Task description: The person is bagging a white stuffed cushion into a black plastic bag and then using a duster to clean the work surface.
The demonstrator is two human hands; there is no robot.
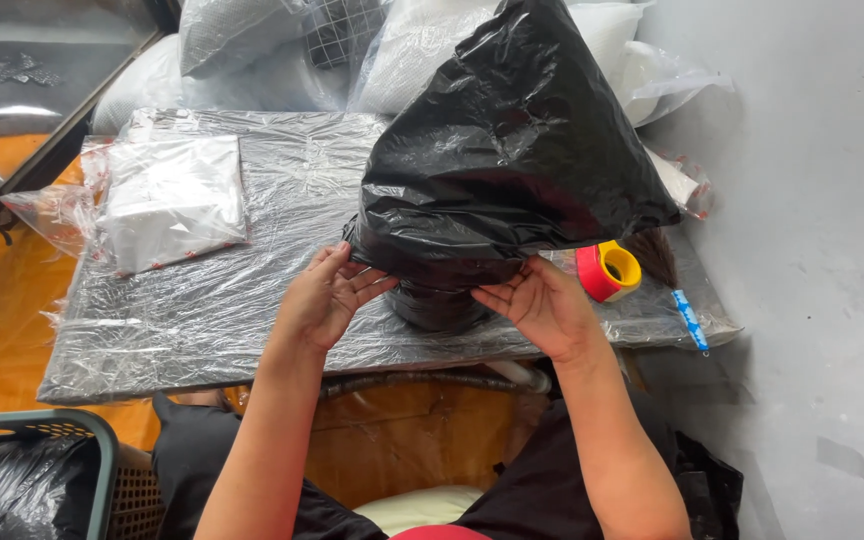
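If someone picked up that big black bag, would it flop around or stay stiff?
The black plastic bag would probably flop: its thin film is crinkled and creased all over. It looks puffed up rather than packed tight, so it is likely light for its size. The shiny film may be slippery where the left hand and right hand pinch its lower edge.

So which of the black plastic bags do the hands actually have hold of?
The big black bag standing on the plastic-covered board, pinched at its lower edge by the left hand and right hand. The other black bag lies untouched in the basket, lower left.
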